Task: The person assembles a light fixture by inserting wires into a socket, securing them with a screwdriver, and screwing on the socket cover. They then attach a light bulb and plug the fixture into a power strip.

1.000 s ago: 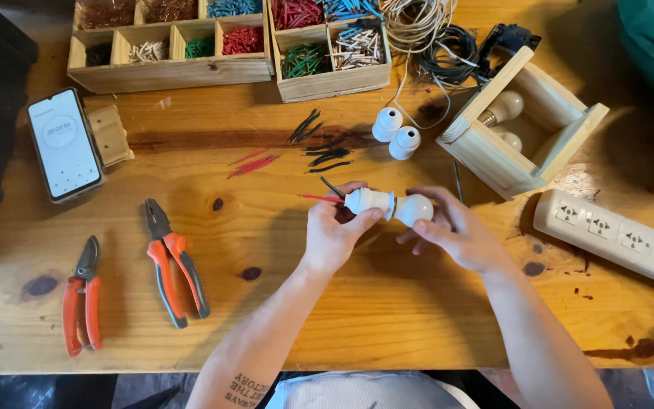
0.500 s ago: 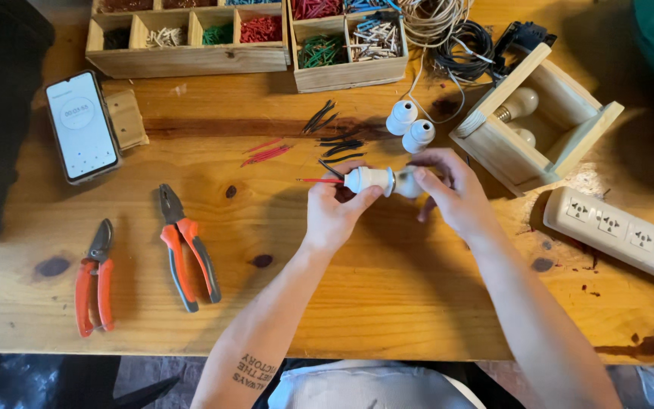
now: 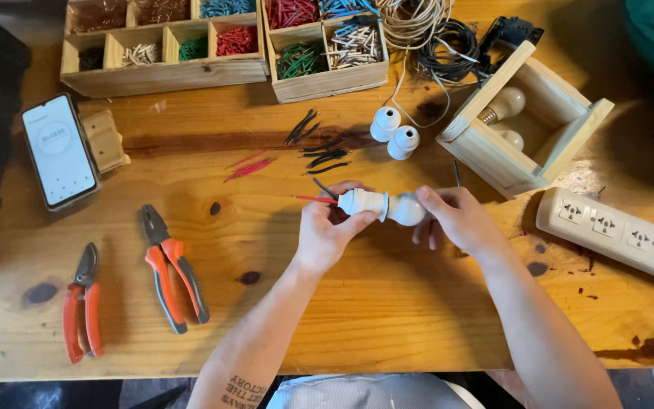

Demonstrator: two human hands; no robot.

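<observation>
Wooden workbench (image 3: 387, 318); your left hand (image 3: 327, 235) grips one white lamp socket (image 3: 362, 201), right hand (image 3: 459, 220) pinches its bulb (image 3: 406, 209); two spare sockets (image 3: 393, 132); two pliers (image 3: 126, 280); one phone (image 3: 58, 149).

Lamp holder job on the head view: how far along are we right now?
Done: one white lamp holder already has a red wire and a black wire running out of its end. In hand: the left hand grips that holder while the right hand holds a bulb against its mouth. Left: two more holders stand bare on the table, and bulbs wait in the wooden box.
</observation>
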